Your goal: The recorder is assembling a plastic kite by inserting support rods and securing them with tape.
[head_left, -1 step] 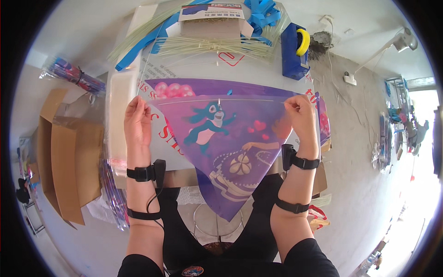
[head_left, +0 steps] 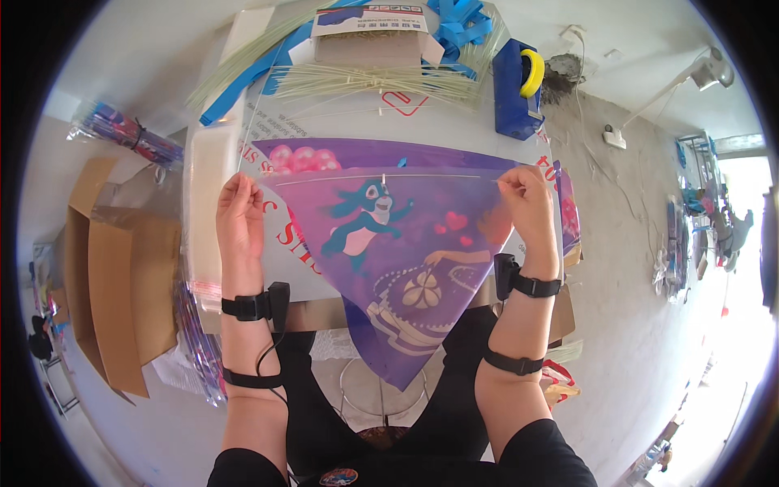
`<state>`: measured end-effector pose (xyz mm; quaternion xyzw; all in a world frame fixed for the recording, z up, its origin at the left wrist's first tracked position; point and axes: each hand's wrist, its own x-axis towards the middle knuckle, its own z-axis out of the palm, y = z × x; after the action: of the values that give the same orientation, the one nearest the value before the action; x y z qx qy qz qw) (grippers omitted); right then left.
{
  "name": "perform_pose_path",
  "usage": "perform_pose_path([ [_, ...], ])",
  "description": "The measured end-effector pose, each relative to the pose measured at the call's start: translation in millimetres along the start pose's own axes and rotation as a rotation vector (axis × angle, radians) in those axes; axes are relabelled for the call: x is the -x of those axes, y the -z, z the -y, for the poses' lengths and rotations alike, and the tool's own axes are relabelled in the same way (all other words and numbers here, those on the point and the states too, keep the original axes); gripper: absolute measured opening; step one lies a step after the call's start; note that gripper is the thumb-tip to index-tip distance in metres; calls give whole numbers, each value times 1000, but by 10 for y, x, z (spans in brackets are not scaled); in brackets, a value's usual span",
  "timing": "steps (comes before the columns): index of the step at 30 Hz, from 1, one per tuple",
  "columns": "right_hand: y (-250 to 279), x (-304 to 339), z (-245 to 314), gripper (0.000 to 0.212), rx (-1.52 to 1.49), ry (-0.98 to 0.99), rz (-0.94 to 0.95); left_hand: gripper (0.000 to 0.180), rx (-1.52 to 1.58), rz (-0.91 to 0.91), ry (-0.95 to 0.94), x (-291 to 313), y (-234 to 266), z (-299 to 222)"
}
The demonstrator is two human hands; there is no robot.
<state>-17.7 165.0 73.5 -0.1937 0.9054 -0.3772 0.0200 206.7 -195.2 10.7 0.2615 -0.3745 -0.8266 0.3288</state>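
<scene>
A purple triangular plastic sheet (head_left: 422, 243) hangs between my hands, its wide edge away from me and its point toward my lap. It is printed with a blue animal, pink hearts and part of a gown. My left hand (head_left: 241, 215) pinches the left corner; my right hand (head_left: 527, 203) pinches the right one. Along the far edge runs a thin pale rod (head_left: 324, 179), with a small white piece (head_left: 384, 179) near its middle. Beneath lies another purple sheet (head_left: 373, 152) with pink balloons, partly covered.
Bundled pale thin rods (head_left: 373, 82) lie at the back of the table, before an opened carton (head_left: 369, 49). Blue ribbon (head_left: 462, 32) is beside it. A blue tape dispenser (head_left: 511, 89) with yellow tape stands at the back right. A cardboard box (head_left: 134, 276) is at left.
</scene>
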Motion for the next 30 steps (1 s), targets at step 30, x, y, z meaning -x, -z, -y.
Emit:
perform_pose_path([
  [30, -381, -113, -373, 12, -388, -325, -35, 19, -229, -127, 27, -112, 81, 90],
])
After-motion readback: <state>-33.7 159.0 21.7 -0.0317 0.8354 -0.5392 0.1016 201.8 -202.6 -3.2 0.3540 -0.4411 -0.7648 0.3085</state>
